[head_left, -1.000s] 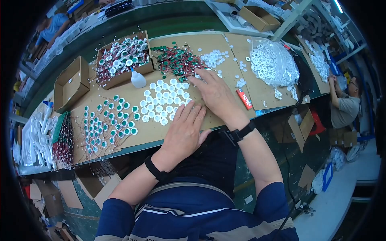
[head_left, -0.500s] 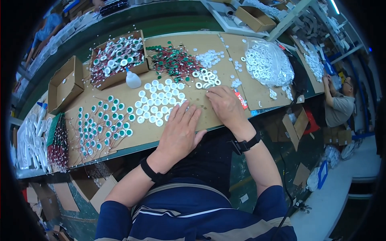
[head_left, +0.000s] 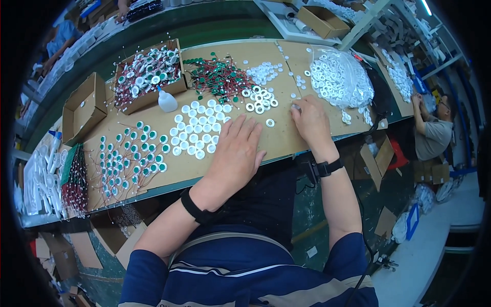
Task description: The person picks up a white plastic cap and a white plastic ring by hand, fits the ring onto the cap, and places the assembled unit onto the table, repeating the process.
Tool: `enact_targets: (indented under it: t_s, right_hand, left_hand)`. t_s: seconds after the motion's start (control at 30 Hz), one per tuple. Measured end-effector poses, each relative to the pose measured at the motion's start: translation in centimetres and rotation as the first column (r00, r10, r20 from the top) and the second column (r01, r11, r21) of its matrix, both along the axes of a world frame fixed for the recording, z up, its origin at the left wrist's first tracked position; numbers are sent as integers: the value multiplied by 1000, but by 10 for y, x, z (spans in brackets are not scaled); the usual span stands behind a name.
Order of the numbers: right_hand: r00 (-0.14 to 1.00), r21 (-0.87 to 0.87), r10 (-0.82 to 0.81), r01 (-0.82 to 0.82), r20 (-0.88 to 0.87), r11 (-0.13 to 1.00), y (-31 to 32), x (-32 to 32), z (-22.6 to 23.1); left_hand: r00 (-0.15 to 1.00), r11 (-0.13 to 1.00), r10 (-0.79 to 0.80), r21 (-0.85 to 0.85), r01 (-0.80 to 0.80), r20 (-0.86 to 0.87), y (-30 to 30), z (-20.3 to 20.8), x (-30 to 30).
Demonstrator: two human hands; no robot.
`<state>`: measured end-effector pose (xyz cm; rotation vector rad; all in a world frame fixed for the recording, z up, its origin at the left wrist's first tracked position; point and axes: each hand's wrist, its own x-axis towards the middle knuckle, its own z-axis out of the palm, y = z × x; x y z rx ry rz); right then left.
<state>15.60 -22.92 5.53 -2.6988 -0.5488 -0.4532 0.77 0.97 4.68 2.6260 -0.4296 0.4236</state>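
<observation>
My left hand (head_left: 234, 156) lies flat, fingers spread, on the brown cardboard sheet (head_left: 279, 138), its fingertips beside a cluster of white round caps (head_left: 201, 129). My right hand (head_left: 311, 122) rests further right on the cardboard, fingers curled by a few loose white pieces near a clear bag of white rings (head_left: 341, 79); whether it pinches one I cannot tell. A small group of white rings (head_left: 258, 98) and one single ring (head_left: 270, 123) lie between my hands. Green wired discs (head_left: 221, 77) are heaped behind them.
A white squeeze bottle (head_left: 166, 101) stands by a box of wired white parts (head_left: 148, 74). An open cardboard box (head_left: 83, 110) sits at left, with rows of green-centred caps (head_left: 130, 156) in front. Another person (head_left: 434, 130) works at the far right.
My right hand slid from the middle of the sheet to the right, toward the bag of rings, uncovering the group of rings. My left hand stayed flat and shifted slightly.
</observation>
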Motion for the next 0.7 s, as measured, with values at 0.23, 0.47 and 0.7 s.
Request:
enact_targets:
  t_s: [0.23, 0.47, 0.7]
  right_hand:
    - [1000, -57, 16, -15, 21, 998, 1, 8, -8]
    - [999, -54, 41, -40, 24, 998, 5, 4, -8]
    - [985, 32, 90, -96, 150, 995, 3, 2, -11]
  left_hand:
    - [989, 988, -149, 30, 149, -13, -27, -6, 19]
    - [985, 986, -166, 26, 167, -37, -27, -8, 12]
    - [975, 977, -209, -13, 211, 80, -12, -19, 0]
